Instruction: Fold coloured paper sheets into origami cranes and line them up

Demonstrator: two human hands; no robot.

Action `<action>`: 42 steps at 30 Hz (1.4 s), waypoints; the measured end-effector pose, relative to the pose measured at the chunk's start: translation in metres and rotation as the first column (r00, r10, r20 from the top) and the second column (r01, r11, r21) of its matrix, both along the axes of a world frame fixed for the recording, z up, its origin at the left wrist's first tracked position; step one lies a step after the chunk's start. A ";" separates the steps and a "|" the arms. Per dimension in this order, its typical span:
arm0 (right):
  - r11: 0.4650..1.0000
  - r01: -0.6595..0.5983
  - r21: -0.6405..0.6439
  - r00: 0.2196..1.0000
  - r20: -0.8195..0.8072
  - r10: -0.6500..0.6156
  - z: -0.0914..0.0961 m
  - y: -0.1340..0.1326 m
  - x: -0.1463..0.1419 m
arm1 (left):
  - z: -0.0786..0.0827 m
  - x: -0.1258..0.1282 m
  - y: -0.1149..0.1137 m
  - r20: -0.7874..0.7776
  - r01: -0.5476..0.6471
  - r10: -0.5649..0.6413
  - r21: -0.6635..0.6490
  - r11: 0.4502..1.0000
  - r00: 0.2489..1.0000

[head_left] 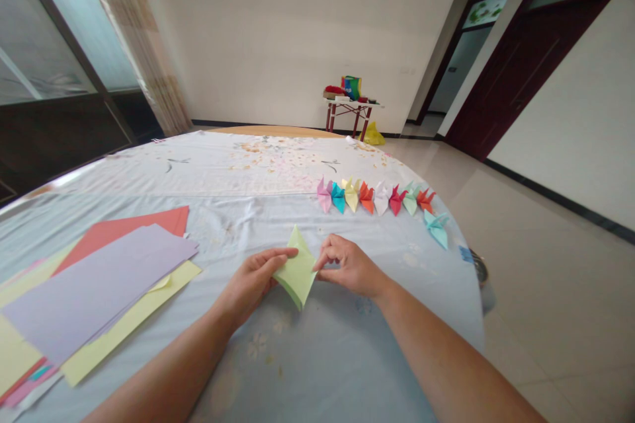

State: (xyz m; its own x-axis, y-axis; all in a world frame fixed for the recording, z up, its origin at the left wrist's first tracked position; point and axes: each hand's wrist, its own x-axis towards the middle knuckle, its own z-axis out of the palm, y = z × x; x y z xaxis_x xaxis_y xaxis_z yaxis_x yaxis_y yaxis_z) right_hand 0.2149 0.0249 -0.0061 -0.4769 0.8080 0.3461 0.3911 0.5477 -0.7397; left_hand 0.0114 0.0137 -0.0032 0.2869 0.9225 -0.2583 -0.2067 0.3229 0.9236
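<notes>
A light green folded paper (297, 271), diamond-shaped with layers parting at its lower point, is held up over the near part of the table. My left hand (258, 274) grips its left side, thumb on the front face and fingers partly hidden behind. At the right corner, my right hand (350, 266) pinches the paper's edge between thumb and fingertips. Beyond the right hand stands a row of several folded paper cranes (367, 197) in pink, blue, yellow, orange, white, red and green. A pale turquoise crane (436, 229) sits nearer, at the row's right end.
Loose coloured paper sheets (104, 284) lie stacked on the left of the cloth-covered round table (238, 211), a purple one on top. The table edge curves down on the right. Against the far wall is a small table (354, 106) with items, beside a yellow bag (373, 135).
</notes>
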 end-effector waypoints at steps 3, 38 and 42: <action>0.997 0.025 -0.077 1.000 0.011 -0.024 0.000 0.000 0.000 | 0.003 0.001 -0.001 -0.044 0.010 -0.008 0.035 0.999 0.999; 0.984 0.169 0.057 0.983 0.065 -0.173 0.002 -0.011 -0.013 | -0.001 0.019 -0.010 -0.490 0.054 0.137 0.356 0.933 0.861; 0.981 0.191 0.033 0.979 0.064 -0.193 0.005 -0.014 -0.014 | 0.001 0.021 -0.012 -0.530 0.035 0.184 0.376 0.926 0.828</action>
State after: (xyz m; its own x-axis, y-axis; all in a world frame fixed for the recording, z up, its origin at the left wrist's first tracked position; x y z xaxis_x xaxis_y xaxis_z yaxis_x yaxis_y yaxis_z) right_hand 0.2005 0.0112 -0.0015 -0.3360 0.8779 0.3412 0.5387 0.4763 -0.6950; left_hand 0.0326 0.0016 -0.0027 0.1248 0.9922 -0.0011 0.3574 -0.0439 0.9329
